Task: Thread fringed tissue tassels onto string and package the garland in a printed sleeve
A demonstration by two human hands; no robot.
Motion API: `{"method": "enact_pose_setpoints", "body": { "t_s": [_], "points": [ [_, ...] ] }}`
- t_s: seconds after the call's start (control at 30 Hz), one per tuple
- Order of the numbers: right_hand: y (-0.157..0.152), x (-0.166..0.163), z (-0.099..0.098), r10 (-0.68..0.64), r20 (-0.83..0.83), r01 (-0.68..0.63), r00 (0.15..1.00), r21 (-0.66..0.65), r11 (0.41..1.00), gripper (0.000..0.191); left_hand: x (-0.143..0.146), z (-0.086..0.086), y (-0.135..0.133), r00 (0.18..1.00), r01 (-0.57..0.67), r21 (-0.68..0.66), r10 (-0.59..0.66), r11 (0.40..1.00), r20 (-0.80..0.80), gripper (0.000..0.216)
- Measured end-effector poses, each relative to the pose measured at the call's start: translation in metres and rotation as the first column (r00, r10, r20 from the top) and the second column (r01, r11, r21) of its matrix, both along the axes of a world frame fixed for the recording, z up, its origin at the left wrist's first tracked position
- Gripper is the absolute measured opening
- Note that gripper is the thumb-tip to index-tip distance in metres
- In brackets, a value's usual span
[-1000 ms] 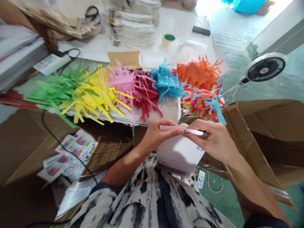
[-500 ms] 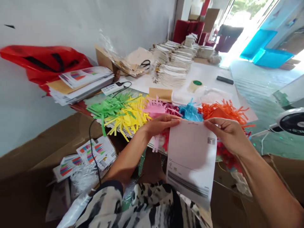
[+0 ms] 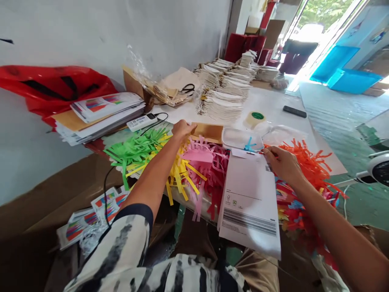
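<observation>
My right hand (image 3: 281, 163) pinches the top right corner of a white printed sheet (image 3: 251, 202) with a barcode, which lies over the table edge on the coloured fringes. My left hand (image 3: 182, 129) reaches forward over the yellow fringed paper (image 3: 179, 174) and touches the left end of a brown cardboard piece (image 3: 209, 132); its fingers are curled at that edge. Green fringe (image 3: 133, 148), pink fringe (image 3: 200, 156) and orange fringe (image 3: 306, 162) lie side by side along the table. A clear plastic tray (image 3: 241, 140) sits behind the sheet.
Stacks of white paper bundles (image 3: 225, 99), a tape roll (image 3: 254, 119), scissors (image 3: 188, 88), a dark remote (image 3: 294, 111) and a white power strip (image 3: 141, 121) sit further back. Printed sheets (image 3: 103, 107) and a red bag (image 3: 51, 87) are at the left wall. A fan (image 3: 378, 170) stands at the right.
My left hand let go of the white sheet and reached forward to the brown cardboard. The sheet was lowered onto the fringes, held by my right hand alone. The view tilted up.
</observation>
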State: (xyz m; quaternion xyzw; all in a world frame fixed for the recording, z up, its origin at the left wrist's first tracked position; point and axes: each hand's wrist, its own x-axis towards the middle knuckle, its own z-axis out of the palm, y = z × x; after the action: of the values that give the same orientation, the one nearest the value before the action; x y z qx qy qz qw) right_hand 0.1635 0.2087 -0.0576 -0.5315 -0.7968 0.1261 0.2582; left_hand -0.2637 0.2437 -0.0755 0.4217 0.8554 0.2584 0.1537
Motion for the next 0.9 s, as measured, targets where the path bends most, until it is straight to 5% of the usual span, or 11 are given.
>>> {"method": "enact_pose_setpoints", "body": {
  "t_s": [0.2, 0.43, 0.57, 0.77, 0.87, 0.9],
  "points": [
    [-0.012, -0.001, 0.008, -0.011, 0.055, -0.001, 0.998, 0.214, 0.977, 0.040, -0.006, -0.014, 0.022, 0.996, -0.041, 0.051, 0.037, 0.998, 0.078, 0.040],
    [-0.046, -0.008, 0.033, 0.040, 0.103, -0.061, 0.994, 0.216, 0.975, 0.032, -0.002, -0.032, 0.030, 0.981, -0.044, 0.181, 0.008, 0.982, 0.194, 0.030],
    [-0.061, -0.005, 0.046, 0.038, 0.117, -0.059, 0.992, 0.188, 0.980, 0.030, 0.000, -0.019, 0.028, 0.973, -0.082, 0.335, 0.003, 0.939, 0.231, 0.030],
    [-0.085, -0.002, 0.055, 0.054, 0.033, -0.057, 0.998, 0.095, 0.994, 0.033, 0.003, 0.045, 0.012, 0.950, -0.180, 0.657, -0.045, 0.732, 0.310, 0.021],
    [-0.100, -0.010, 0.058, 0.054, -0.184, -0.069, 0.981, -0.075, 0.995, 0.044, 0.035, 0.070, -0.027, 0.782, -0.310, 0.837, -0.380, 0.450, 0.494, 0.035],
    [-0.106, -0.014, 0.059, 0.040, -0.298, -0.088, 0.954, -0.151, 0.985, 0.049, 0.052, 0.073, -0.047, 0.717, -0.296, 0.859, -0.497, 0.417, 0.488, 0.042]
  ]
}}
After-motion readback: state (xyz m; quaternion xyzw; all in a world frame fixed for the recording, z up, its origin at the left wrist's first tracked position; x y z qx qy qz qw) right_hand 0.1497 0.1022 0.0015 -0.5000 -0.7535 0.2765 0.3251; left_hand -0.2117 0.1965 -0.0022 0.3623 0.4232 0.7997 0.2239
